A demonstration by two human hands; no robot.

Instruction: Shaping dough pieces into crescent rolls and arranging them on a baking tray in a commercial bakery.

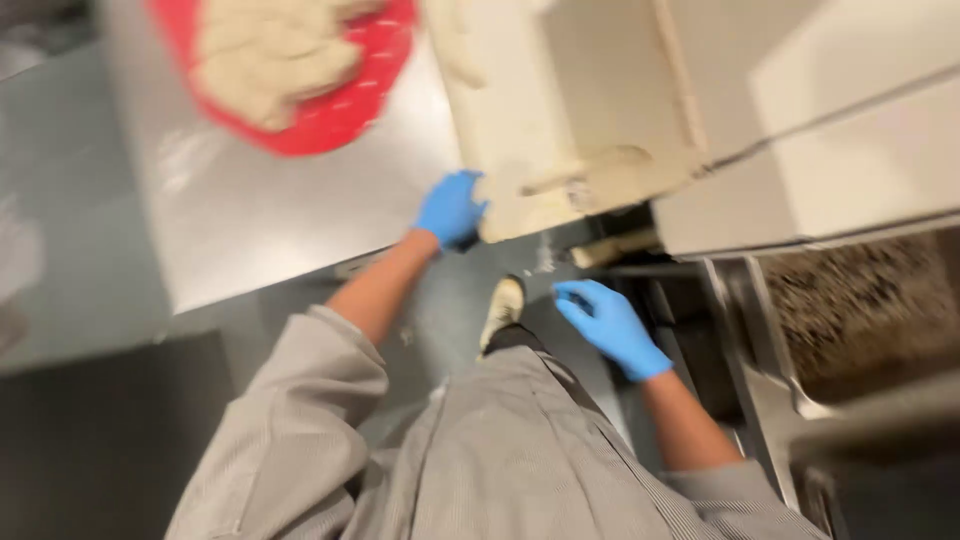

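Head view: our left hand (450, 208) has its fingers clamped on the cream board's (520, 120) corner over the steel worktop (270, 210); right hand (608, 325) fingers apart, free above grey floor (80, 250). Red tray (330, 110) of dough lies beyond.

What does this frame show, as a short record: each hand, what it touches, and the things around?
view: head camera, looking down, blurred
left hand: blue glove, fingers at the lower corner of a cream dough-covered board
right hand: blue glove, held open in the air, touching nothing
steel table: bears the board and a red tray
red tray: holds a heap of pale dough
machine housing: cream, to the right
clothing: grey striped coat, one shoe visible on the floor
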